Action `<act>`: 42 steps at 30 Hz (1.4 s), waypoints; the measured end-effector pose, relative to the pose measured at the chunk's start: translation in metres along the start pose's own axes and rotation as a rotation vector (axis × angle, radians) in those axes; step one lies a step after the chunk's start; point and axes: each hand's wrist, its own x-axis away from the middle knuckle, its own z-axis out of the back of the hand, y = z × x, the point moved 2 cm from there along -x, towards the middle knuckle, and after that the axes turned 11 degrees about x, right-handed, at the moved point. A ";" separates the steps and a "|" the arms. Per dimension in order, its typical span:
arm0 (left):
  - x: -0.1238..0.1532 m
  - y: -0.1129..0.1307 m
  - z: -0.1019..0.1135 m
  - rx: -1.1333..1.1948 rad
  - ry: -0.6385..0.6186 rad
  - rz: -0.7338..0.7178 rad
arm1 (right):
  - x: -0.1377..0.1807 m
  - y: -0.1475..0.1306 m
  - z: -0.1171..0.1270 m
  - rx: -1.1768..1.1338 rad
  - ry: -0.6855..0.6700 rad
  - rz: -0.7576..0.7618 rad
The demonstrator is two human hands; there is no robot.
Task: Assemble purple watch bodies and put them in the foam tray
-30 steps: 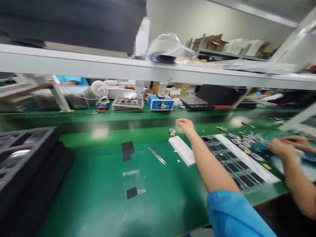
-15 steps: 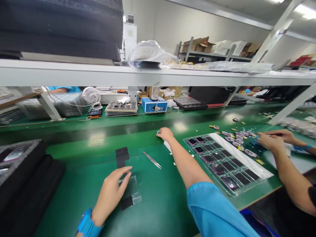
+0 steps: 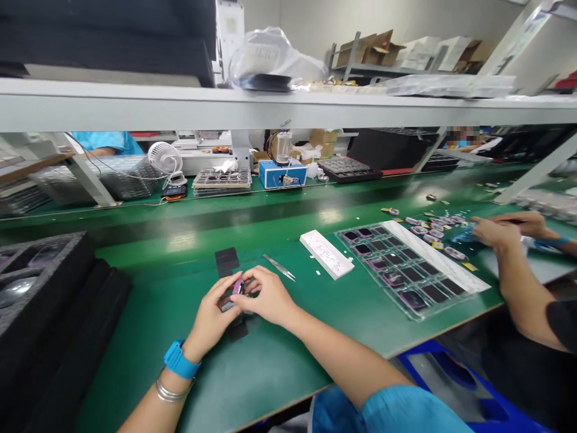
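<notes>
**A small pink part (image 3: pixel 236 290) was gripped between the left hand (image 3: pixel 210 322) and the right hand (image 3: pixel 265 296) above the green bench mat (image 3: pixel 279 361).**

Both hands were closed around the part, and a blue wrist strap (image 3: pixel 179 359) was worn on the left wrist. A black film piece (image 3: pixel 226 261) was lying just beyond the hands, and steel tweezers (image 3: pixel 279 267) were placed beyond the right hand. Further right, a white strip (image 3: pixel 327 254) and a clear tray (image 3: pixel 396 270) with dark pockets were seen. Past the tray, small loose parts (image 3: pixel 435 231) were scattered near a co-worker's hand (image 3: pixel 496 233).
</notes>
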 end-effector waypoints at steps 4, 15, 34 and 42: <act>-0.004 -0.004 0.007 0.185 -0.016 0.138 | 0.006 0.008 0.001 -0.009 0.023 -0.006; -0.003 -0.001 0.009 0.570 0.005 0.254 | 0.007 0.007 0.006 -0.033 0.011 0.253; -0.004 -0.001 0.007 0.494 -0.033 0.186 | 0.010 0.007 -0.002 0.050 0.098 0.261; -0.004 0.000 0.007 0.456 -0.017 0.183 | 0.008 0.009 -0.002 0.026 0.069 0.222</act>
